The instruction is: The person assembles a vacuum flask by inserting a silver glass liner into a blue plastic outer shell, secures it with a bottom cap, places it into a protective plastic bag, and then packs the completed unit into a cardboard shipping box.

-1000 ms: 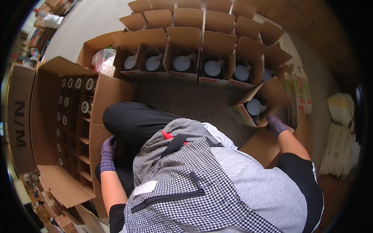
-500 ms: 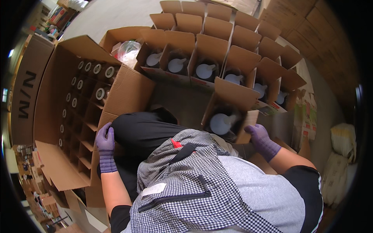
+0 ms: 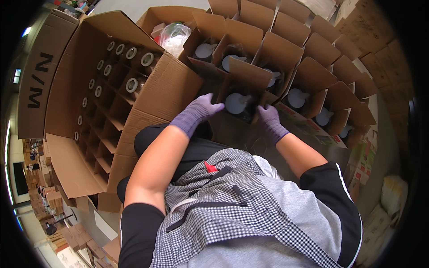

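A small brown cardboard box (image 3: 247,75) stands before me with its flaps up. Inside it shows a dark container with a round white top (image 3: 236,103) and a pale spout-like tab. My right hand (image 3: 269,119), in a purple knit glove, is closed on the box's right edge. On the box's left, my left hand (image 3: 200,110) in a matching glove reaches forward, thumb and fingers apart; it seems to hold nothing. Behind the box runs a row of similar boxes (image 3: 311,71), several holding white-topped containers (image 3: 296,98).
At my left stands a large open carton (image 3: 154,100) with cardboard dividers and several bottles with round pale tops (image 3: 132,85). Behind it lies a clear plastic bag (image 3: 174,38). Stacked cartons (image 3: 373,33) rise at the far right; wrapped white bundles (image 3: 393,194) lie nearer.
The small box has moved forward and left, up to the row, with my right hand on it. My left hand has come from the large carton's side to beside the small box.
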Motion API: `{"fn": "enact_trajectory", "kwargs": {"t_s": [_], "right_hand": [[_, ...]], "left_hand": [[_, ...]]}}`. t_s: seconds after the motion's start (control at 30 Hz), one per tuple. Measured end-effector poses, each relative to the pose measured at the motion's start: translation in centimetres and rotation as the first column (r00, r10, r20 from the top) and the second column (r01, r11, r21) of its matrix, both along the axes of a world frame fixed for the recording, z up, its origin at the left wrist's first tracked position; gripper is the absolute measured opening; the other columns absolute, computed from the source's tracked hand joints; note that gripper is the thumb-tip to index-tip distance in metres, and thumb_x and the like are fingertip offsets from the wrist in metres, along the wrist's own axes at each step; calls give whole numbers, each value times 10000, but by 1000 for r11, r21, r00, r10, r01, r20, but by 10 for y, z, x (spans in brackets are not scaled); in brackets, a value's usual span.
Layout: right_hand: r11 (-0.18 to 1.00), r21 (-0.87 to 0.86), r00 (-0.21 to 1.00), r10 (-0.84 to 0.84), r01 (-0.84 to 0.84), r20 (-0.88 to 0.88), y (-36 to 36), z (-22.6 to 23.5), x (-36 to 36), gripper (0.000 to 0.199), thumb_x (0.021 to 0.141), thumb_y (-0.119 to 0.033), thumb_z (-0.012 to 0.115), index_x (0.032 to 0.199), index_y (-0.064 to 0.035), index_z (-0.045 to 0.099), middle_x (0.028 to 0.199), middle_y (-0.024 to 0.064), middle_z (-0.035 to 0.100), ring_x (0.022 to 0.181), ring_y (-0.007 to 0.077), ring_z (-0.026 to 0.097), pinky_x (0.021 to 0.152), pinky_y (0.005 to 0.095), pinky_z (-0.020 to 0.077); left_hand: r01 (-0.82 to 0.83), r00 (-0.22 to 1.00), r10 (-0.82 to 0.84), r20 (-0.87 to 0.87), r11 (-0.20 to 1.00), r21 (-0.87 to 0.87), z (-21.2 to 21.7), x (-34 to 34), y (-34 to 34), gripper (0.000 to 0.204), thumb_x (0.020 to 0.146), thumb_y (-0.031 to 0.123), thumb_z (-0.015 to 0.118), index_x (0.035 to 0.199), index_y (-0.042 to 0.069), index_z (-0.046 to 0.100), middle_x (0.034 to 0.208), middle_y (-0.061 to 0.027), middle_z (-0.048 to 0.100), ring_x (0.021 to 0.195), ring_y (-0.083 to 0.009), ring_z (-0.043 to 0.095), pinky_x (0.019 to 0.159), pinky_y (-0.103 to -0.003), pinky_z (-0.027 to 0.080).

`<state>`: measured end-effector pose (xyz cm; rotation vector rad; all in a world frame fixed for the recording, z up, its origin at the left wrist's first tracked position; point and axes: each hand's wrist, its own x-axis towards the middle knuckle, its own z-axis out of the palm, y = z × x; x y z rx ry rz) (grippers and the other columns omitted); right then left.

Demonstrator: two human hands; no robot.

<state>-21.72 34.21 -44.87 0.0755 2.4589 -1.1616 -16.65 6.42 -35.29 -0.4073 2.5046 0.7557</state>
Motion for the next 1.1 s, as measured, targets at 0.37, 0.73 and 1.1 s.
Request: {"fn": "enact_trajectory", "kwargs": {"t_s": [0.37, 0.73, 1.1], "right_hand": [[702, 473, 667, 692, -533, -275, -18, 13, 28, 654, 801, -461, 781, 1267, -33, 613, 1331, 175, 541, 1273, 387, 500, 1110, 522, 377], [834, -319, 885, 367, -449, -287, 1, 133, -105, 485, 905, -207, 749, 1356, -68, 640, 1315, 181, 617, 1242, 323, 574, 1086, 424, 440], [659, 506, 550, 749, -557, -370, -8, -28, 23, 775, 916, -511, 708, 1592, -282, 406, 1684, 109, 291, 1553, 449, 197, 1239, 645, 199]], "left_hand": [[604, 793, -609, -11, 789, -110, -30, -26, 66, 760, 905, 441, 698, 1556, 152, 434, 1546, -146, 459, 1389, -325, 496, 1159, -414, 437], [668, 740, -665, 106, 706, -235, -43, -23, 61, 716, 890, 430, 706, 1555, 303, 470, 1678, -66, 324, 1515, -366, 324, 1211, -502, 345], [144, 986, -125, -115, 974, 177, -95, -3, -13, 1044, 740, 355, 846, 1601, 41, 344, 1560, -248, 470, 1448, -355, 472, 1195, -390, 400]]}}
